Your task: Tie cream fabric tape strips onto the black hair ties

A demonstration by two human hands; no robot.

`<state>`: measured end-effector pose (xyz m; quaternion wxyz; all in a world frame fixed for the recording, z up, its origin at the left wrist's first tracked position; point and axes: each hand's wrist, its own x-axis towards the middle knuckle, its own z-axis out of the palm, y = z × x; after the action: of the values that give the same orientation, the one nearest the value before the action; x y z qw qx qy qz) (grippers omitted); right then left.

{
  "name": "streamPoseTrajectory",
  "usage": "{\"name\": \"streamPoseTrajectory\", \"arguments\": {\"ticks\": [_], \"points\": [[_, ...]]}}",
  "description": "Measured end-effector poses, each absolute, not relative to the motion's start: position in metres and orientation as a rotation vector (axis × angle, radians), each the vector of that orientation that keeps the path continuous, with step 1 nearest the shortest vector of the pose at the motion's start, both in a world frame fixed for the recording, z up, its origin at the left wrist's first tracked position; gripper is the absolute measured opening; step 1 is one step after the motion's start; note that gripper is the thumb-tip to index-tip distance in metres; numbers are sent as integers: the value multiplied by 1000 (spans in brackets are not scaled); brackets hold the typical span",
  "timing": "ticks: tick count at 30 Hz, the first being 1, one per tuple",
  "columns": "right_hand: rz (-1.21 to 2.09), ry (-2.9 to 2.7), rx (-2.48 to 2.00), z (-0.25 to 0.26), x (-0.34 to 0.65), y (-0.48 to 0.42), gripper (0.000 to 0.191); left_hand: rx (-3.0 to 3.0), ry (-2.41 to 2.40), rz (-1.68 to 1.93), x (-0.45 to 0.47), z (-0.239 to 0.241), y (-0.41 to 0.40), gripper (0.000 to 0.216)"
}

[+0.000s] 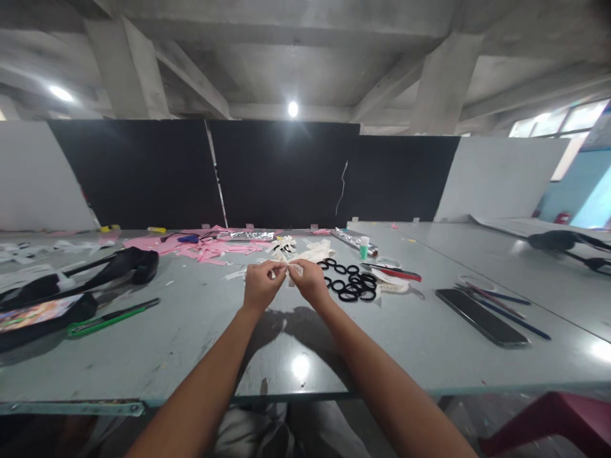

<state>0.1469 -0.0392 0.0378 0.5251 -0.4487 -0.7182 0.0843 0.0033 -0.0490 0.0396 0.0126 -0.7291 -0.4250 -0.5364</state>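
Note:
My left hand (pixel 264 282) and my right hand (pixel 309 278) meet fingertip to fingertip just above the table. Both are closed in a pinch on a small white strip (pixel 291 280), mostly hidden by the fingers. Behind them lie loose white strips (pixel 315 252) and a bunch of white strips with black showing in it (pixel 283 244). Right beside my right hand several black rings (pixel 349 292) are spread in a loose heap. A red-and-black cutting tool (pixel 398 273) rests past the rings, with white strips partly beneath it.
A green-and-white glue bottle (pixel 364 248) stands behind the rings. Pink strips (pixel 205 247) and foil rolls (pixel 245 235) lie at the back. Leftward are a green cutter (pixel 112 318) and black straps (pixel 128 264); rightward, a phone (pixel 482 317) and pens (pixel 513 318). A black partition (pixel 286 175) closes the back.

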Motion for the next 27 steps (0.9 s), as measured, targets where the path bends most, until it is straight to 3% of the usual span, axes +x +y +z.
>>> {"name": "streamPoseTrajectory", "arguments": {"ticks": [14,27], "points": [[91,-1837,-1196,42,148,-43,15,-2227,-1362,-1460,4,42,-56,12],[125,-1819,-1172,40,148,-42,16,-2243,-1413,-1477,4,39,-51,12]]}}
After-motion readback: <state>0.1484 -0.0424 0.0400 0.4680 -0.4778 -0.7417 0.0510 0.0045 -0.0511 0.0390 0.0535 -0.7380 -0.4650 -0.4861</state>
